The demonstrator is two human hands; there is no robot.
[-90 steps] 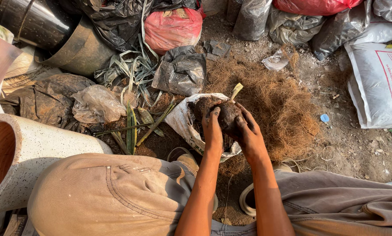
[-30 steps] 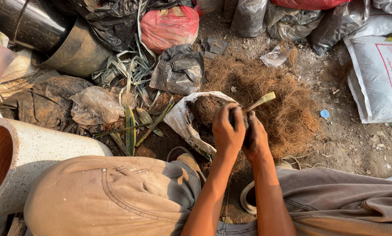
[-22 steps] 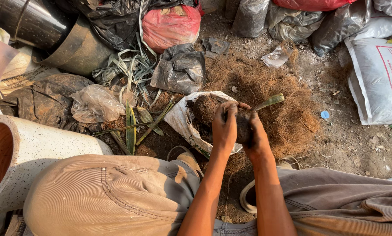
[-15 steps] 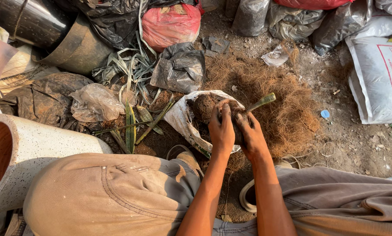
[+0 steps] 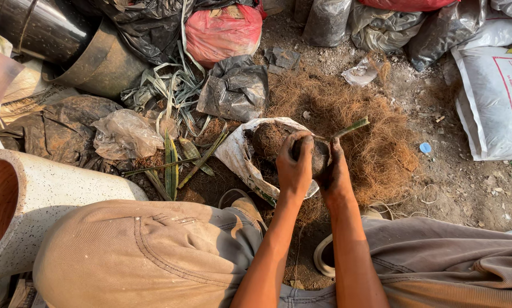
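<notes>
My left hand [image 5: 295, 166] and my right hand [image 5: 336, 172] are cupped together around a dark soil ball [image 5: 319, 158] with a green plant stem [image 5: 351, 127] sticking out to the upper right. Both hands press on the ball from either side, over an open white sack [image 5: 238, 154] that holds dark soil. Behind the hands lies a heap of brown coconut fibre [image 5: 370, 137] on the dirt ground. My knees in tan trousers frame the bottom of the view.
A white speckled pot [image 5: 45, 197] lies on its side at the left. Black plastic bags [image 5: 233, 88], a red bag [image 5: 222, 31], a metal drum [image 5: 39, 28] and long green leaves [image 5: 170, 165] crowd the back left. A white printed sack [image 5: 496, 97] lies at right.
The hands have turned and squeezed the soil ball; the stem that pointed up now points to the upper right. The hands stay over the white sack.
</notes>
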